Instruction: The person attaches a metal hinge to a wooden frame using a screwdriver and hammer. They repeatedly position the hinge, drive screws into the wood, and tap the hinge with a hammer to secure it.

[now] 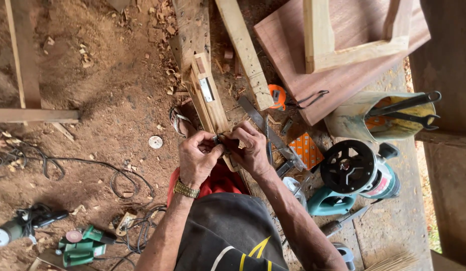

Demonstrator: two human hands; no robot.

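Both pinched shut on a small dark metal fitting [222, 142] at the near end of the slanted wood block [209, 95], left hand [198, 158] and right hand [250, 148] touching, green router [356, 173] well right of that block.

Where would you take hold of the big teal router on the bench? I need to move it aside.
Take the router by its teal side handle, coming from the near side. It stands base plate up, so the black disc on top offers a poor grip; the handle juts out clear of the clutter.
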